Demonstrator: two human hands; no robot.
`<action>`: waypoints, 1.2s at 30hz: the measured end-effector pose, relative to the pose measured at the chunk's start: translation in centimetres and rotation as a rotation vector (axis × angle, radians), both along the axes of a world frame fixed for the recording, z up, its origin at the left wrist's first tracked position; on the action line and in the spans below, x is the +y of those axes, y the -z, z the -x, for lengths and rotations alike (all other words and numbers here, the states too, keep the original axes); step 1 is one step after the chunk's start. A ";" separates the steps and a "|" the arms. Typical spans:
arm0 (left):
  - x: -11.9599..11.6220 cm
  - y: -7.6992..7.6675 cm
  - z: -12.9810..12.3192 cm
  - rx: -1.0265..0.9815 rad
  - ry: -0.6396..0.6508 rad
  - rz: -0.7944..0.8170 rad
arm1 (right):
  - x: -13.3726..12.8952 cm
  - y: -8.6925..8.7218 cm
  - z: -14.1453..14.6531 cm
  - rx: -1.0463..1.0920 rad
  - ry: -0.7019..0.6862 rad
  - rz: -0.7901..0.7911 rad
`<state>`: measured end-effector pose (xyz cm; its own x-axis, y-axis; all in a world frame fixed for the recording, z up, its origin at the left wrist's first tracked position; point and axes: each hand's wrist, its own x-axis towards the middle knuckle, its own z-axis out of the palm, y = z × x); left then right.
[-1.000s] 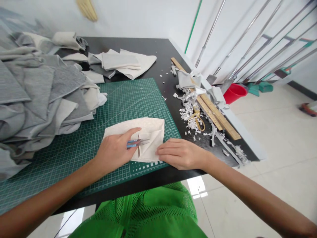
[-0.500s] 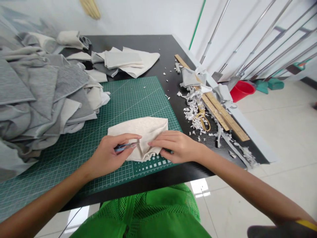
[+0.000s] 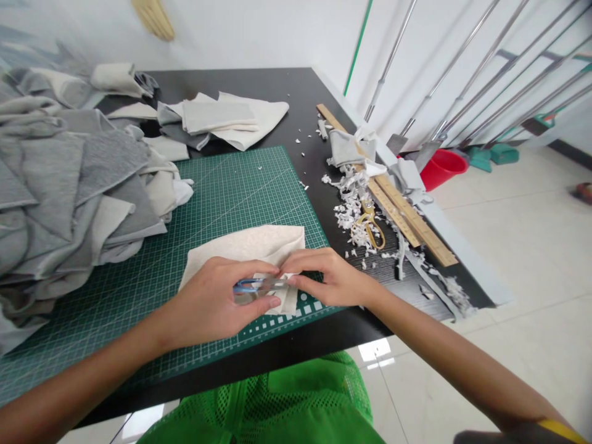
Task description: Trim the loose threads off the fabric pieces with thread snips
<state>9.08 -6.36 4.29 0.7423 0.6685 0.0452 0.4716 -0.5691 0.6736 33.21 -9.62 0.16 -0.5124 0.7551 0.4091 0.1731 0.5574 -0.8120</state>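
A cream piece of fabric (image 3: 245,243) lies on the green cutting mat (image 3: 240,185), its near right part bunched up. My left hand (image 3: 208,302) is closed around small thread snips (image 3: 247,285) with blue handles. Their metal blades point right, at the fabric's near edge, close to my right fingertips. My right hand (image 3: 330,277) pinches that edge between thumb and fingers. Whether the blades are touching the cloth I cannot tell, since the fingers partly cover the spot.
A heap of grey and cream fabric pieces (image 3: 69,179) fills the left side. Folded cloth (image 3: 222,117) lies at the back. On the right are wooden rulers (image 3: 393,213), gold-handled scissors (image 3: 370,231) and white scraps (image 3: 346,191). A red bucket (image 3: 444,169) stands beyond the table.
My left hand has moved right with the snips, and their blades now reach my right fingertips. My right hand has tightened its pinch on the fabric's edge. The view has shifted slightly.
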 end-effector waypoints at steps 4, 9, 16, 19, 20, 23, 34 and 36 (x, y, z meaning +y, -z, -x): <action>0.3 0.3 -0.4 -0.055 -0.037 -0.034 | 0.0 0.2 0.3 0.049 0.113 -0.029; 0.8 0.2 -1.1 -0.026 -0.034 0.100 | 0.0 0.4 0.2 0.107 0.235 0.069; 1.1 -0.4 -1.7 -0.011 -0.034 0.256 | 0.1 0.2 0.0 0.145 0.194 0.158; 1.2 -0.4 -1.7 -0.013 -0.028 0.276 | 0.1 0.0 0.1 0.160 0.182 0.201; 1.3 -0.4 -1.7 -0.014 -0.021 0.276 | 0.1 0.0 0.1 0.171 0.180 0.214; 1.6 -0.7 -1.5 -0.026 -0.026 0.272 | 0.1 0.0 0.2 0.209 0.173 0.265; 2.5 -3.3 -0.9 0.039 0.119 0.123 | 0.1 0.1 0.1 0.287 0.163 0.384; 2.5 -3.0 -1.0 0.043 0.149 0.089 | 0.2 0.2 0.1 0.299 0.156 0.378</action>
